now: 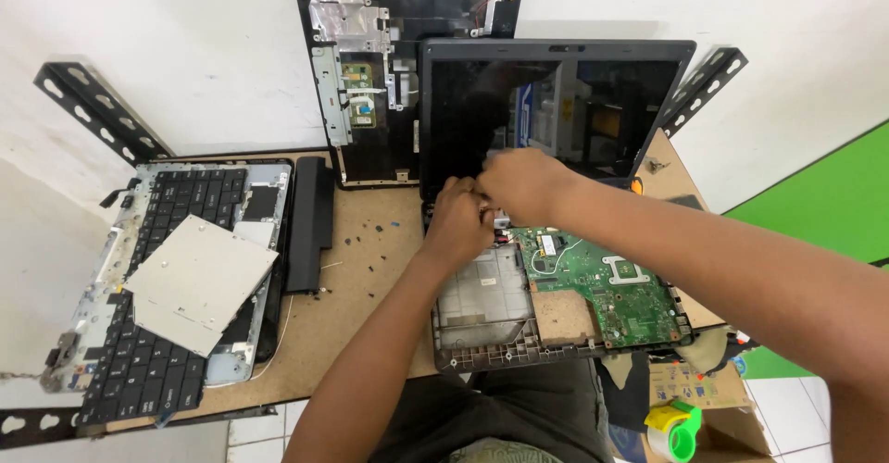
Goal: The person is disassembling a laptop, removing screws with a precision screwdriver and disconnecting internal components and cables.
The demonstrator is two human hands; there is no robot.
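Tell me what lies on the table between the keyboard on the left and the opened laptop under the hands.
In the head view, a black battery bar lies beside the keyboard, then bare tabletop with small loose screws up to the laptop.

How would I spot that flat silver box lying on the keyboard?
Look at the left end of the wooden table, where a detached black keyboard lies. On top of it, skewed, rests the optical drive: a thin square metal slab, plain silver, unlike the long black battery beside it.

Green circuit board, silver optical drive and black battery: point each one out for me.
Green circuit board (622, 289), head view, middle of its bare surface.
Silver optical drive (199, 282), head view, centre of its flat lid.
Black battery (310, 225), head view, middle of its length.
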